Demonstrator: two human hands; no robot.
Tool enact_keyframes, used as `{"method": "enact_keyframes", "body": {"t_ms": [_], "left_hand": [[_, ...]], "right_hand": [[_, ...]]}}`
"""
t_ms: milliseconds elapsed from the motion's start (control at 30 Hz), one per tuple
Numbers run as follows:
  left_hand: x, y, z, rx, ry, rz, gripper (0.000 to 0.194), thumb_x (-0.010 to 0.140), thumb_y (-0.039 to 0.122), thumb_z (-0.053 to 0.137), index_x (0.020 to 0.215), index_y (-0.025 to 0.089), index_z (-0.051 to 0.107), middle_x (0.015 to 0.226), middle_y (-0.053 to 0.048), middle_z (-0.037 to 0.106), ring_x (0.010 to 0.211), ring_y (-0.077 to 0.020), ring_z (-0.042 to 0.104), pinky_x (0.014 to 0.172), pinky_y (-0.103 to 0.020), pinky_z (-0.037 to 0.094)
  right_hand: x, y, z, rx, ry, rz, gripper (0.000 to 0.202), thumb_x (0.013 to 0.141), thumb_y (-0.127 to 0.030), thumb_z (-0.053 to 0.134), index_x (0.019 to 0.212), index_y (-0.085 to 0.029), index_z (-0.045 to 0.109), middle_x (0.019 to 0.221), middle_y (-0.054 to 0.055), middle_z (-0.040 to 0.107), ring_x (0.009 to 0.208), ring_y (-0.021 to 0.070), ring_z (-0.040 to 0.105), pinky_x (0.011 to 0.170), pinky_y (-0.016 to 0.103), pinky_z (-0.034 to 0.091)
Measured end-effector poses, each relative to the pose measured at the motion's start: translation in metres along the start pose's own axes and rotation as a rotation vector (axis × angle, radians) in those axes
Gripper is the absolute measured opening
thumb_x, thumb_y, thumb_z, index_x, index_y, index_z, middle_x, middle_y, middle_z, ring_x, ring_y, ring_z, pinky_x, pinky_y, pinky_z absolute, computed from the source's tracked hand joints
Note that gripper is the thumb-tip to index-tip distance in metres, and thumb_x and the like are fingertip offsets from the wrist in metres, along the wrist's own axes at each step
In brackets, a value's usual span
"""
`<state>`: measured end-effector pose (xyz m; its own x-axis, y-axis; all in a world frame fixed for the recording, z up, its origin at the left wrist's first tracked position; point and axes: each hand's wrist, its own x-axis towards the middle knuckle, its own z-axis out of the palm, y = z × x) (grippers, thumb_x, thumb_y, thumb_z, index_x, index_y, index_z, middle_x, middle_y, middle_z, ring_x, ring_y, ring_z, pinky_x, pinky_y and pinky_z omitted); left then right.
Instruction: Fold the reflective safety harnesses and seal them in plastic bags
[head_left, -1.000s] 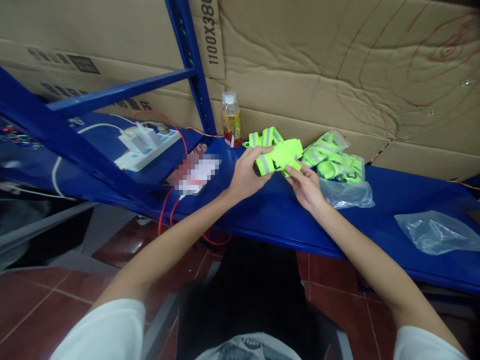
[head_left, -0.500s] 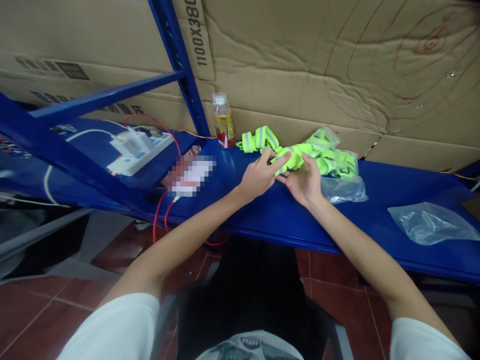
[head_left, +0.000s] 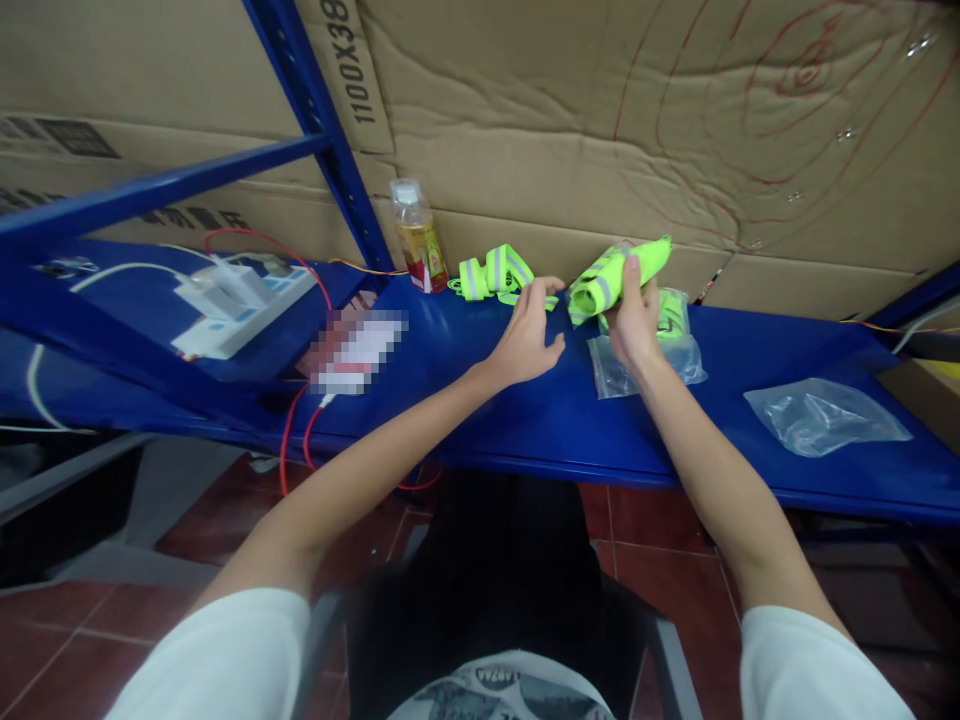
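Between the thumb and fingers of my right hand (head_left: 635,315) is a rolled neon-yellow reflective strap (head_left: 606,280) with grey stripes, lifted over the shelf. My left hand (head_left: 529,335) is open and holds nothing, its fingers spread beside a second neon-yellow reflective strap (head_left: 495,272) that lies loosely coiled on the shelf. Behind and below my right hand, a clear plastic bag with more yellow strap inside (head_left: 673,312) rests on the shelf. The lower part of a clear bag (head_left: 682,358) shows under my right wrist.
A blue metal shelf (head_left: 480,430) holds everything, with cardboard (head_left: 525,90) behind. A drink bottle (head_left: 420,240) stands at the back. To the left are a white power strip (head_left: 247,315) and red cable (head_left: 289,450). Another clear bag (head_left: 829,415) lies at right.
Both hands were together on the yellow strap. My left hand has let go and moved apart; my right hand has raised the rolled strap. The view has shifted slightly right.
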<state>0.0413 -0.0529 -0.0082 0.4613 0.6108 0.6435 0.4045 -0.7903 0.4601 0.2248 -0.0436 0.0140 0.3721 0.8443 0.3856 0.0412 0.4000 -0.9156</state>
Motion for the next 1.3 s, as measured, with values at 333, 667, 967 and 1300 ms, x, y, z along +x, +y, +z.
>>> {"method": "enact_keyframes", "body": {"t_ms": [333,667,967,1300], "left_hand": [[0.021,0.013,0.041,0.382,-0.459,0.412,0.023,0.104,0.018,0.057,0.119,0.02,0.075,0.142,-0.012,0.069,0.142,-0.0298,0.058,0.114,-0.047,0.047],[-0.037,0.004,-0.072,0.506,-0.155,0.372,0.031,0.111,0.023,0.042,0.123,0.019,0.071,0.107,-0.007,0.078,0.096,-0.0171,0.074,0.086,-0.031,0.056],[-0.011,-0.047,-0.099,0.668,0.127,-0.072,0.04,0.111,0.025,0.044,0.146,0.021,0.061,0.134,-0.016,0.073,0.106,-0.0233,0.076,0.085,-0.033,0.059],[-0.017,-0.061,-0.045,0.285,-0.025,-0.138,0.02,0.093,0.012,0.064,0.109,0.017,0.075,0.106,-0.009,0.081,0.096,-0.0224,0.077,0.086,-0.032,0.057]], "right_hand": [[0.02,0.005,-0.02,0.008,0.106,-0.091,0.07,0.092,-0.089,0.045,0.131,-0.032,0.059,0.139,0.01,0.07,0.135,0.0322,0.067,0.091,0.049,0.066],[0.007,-0.018,-0.017,0.044,-0.099,-0.185,0.062,0.091,-0.088,0.05,0.12,-0.035,0.061,0.129,0.006,0.074,0.122,0.0302,0.07,0.092,0.053,0.062],[-0.019,-0.011,-0.005,-0.022,-0.427,-0.047,0.077,0.091,-0.087,0.056,0.142,-0.029,0.06,0.125,0.01,0.079,0.116,0.0333,0.073,0.095,0.055,0.063],[-0.057,-0.009,0.004,-0.814,-0.786,-0.477,0.083,0.103,-0.07,0.056,0.17,-0.024,0.042,0.161,0.017,0.054,0.139,0.0421,0.062,0.112,0.059,0.057]]}}
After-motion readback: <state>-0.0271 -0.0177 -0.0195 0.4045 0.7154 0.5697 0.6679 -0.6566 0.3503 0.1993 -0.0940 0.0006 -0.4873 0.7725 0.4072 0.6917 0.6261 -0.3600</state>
